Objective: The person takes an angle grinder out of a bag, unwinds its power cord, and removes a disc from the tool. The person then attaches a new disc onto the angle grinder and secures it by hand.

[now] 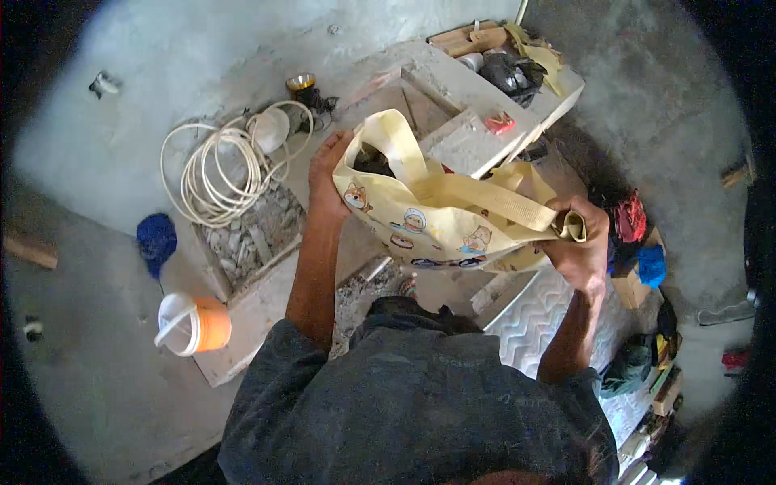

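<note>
A cream tote bag with cartoon animal prints (444,222) is held up in front of me, its straps on top and something dark inside at its left end. My left hand (330,174) grips that left end, fingers wrapped at the edge. My right hand (582,242) is closed on the folded fabric at the bag's right end. Below and behind the bag is a pale, dusty concrete structure (453,145) with recessed compartments.
Coiled white cable (212,174) rests by a rubble-filled recess (259,242). An orange-and-white jug (206,323) stands left. A small lamp (301,85) and dark bundle (509,77) sit at the back. A quilted mattress (525,331), cardboard box (630,287) and assorted cloths (630,217) lie right.
</note>
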`<control>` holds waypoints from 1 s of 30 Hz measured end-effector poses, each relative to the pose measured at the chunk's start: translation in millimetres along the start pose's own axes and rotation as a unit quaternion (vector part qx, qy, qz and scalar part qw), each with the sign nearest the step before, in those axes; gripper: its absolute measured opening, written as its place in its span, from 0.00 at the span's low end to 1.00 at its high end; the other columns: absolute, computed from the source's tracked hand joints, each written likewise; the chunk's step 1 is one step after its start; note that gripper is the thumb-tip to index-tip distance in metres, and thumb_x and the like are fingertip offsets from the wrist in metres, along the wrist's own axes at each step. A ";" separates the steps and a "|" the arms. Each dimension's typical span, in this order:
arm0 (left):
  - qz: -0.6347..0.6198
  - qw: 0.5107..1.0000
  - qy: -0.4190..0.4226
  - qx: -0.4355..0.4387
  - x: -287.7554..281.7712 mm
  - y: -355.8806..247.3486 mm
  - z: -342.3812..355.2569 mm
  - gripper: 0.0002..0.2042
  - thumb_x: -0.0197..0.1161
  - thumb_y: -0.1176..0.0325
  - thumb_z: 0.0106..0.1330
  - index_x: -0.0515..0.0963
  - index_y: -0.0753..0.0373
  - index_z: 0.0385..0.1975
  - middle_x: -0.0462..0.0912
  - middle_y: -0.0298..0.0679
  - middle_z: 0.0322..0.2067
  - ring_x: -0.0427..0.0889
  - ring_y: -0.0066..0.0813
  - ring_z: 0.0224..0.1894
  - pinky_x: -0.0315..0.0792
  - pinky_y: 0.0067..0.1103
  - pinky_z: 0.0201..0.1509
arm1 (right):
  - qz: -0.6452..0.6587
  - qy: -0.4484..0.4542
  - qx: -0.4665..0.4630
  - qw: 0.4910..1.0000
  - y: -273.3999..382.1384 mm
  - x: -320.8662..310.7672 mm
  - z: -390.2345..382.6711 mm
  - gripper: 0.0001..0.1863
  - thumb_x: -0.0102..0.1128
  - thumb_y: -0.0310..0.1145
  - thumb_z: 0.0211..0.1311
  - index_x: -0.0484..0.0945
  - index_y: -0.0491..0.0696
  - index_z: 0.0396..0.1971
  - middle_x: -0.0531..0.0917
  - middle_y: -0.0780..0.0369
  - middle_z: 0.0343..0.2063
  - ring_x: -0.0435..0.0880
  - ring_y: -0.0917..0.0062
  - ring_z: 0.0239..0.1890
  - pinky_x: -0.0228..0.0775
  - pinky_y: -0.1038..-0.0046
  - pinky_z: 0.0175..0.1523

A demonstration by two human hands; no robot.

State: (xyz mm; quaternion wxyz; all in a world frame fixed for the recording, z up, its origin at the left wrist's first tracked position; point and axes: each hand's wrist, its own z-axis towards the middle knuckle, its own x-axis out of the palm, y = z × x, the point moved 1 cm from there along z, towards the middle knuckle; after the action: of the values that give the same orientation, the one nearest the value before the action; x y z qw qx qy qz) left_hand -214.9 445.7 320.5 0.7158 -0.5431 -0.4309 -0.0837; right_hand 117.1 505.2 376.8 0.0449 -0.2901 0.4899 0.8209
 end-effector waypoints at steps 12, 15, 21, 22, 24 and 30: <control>0.270 0.938 -0.065 0.209 8.0 38.7 114.7 0.21 0.45 0.55 0.75 0.76 0.68 0.46 0.82 0.40 0.40 0.82 0.26 0.41 0.76 0.24 0.47 | 0.150 0.117 -0.068 0.979 -105.6 37.7 234.0 0.20 0.74 0.17 0.31 0.71 0.49 0.22 0.73 0.73 0.19 0.69 0.89 0.24 0.62 0.83 0.30; 0.269 0.930 -0.093 0.230 -1.9 56.7 123.8 0.21 0.43 0.56 0.76 0.77 0.69 0.46 0.80 0.41 0.43 0.81 0.27 0.43 0.76 0.25 0.49 | 0.200 0.174 -0.062 0.962 -136.5 50.7 268.6 0.20 0.74 0.17 0.32 0.70 0.50 0.22 0.73 0.73 0.20 0.71 0.90 0.25 0.63 0.83 0.30; 0.282 0.916 -0.197 0.205 24.3 75.5 111.9 0.27 0.48 0.51 0.71 0.67 0.71 0.56 0.77 0.47 0.45 0.79 0.31 0.48 0.75 0.25 0.52 | 0.217 0.250 -0.134 0.934 -175.9 74.5 324.2 0.23 0.74 0.23 0.31 0.69 0.50 0.27 0.74 0.70 0.24 0.72 0.87 0.28 0.66 0.81 0.35; 0.283 0.910 -0.219 0.208 27.2 82.9 109.6 0.27 0.48 0.51 0.71 0.67 0.71 0.56 0.77 0.47 0.45 0.79 0.31 0.48 0.75 0.25 0.52 | 0.223 0.272 -0.136 0.926 -183.6 75.6 332.9 0.23 0.74 0.23 0.31 0.69 0.50 0.27 0.74 0.70 0.24 0.72 0.87 0.28 0.66 0.81 0.35; 0.207 0.924 -0.250 0.201 27.6 91.2 105.9 0.28 0.51 0.50 0.69 0.66 0.71 0.56 0.77 0.48 0.47 0.79 0.32 0.48 0.75 0.26 0.52 | 0.183 0.294 -0.144 0.927 -189.4 78.0 344.7 0.24 0.75 0.24 0.29 0.69 0.48 0.29 0.74 0.68 0.25 0.72 0.84 0.28 0.67 0.79 0.35; 0.234 0.902 -0.300 0.202 41.3 107.3 97.2 0.31 0.57 0.49 0.65 0.64 0.71 0.57 0.80 0.47 0.43 0.81 0.32 0.44 0.77 0.25 0.49 | 0.241 0.282 -0.153 0.916 -199.2 92.1 356.0 0.21 0.69 0.22 0.35 0.68 0.48 0.31 0.71 0.67 0.28 0.69 0.82 0.32 0.63 0.80 0.40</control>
State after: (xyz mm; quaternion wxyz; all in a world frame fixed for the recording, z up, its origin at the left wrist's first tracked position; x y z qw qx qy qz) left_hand -177.5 585.2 277.9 0.6456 -0.4716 -0.4938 0.3419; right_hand -41.7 884.2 299.0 -0.3394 -0.3864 0.4054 0.7557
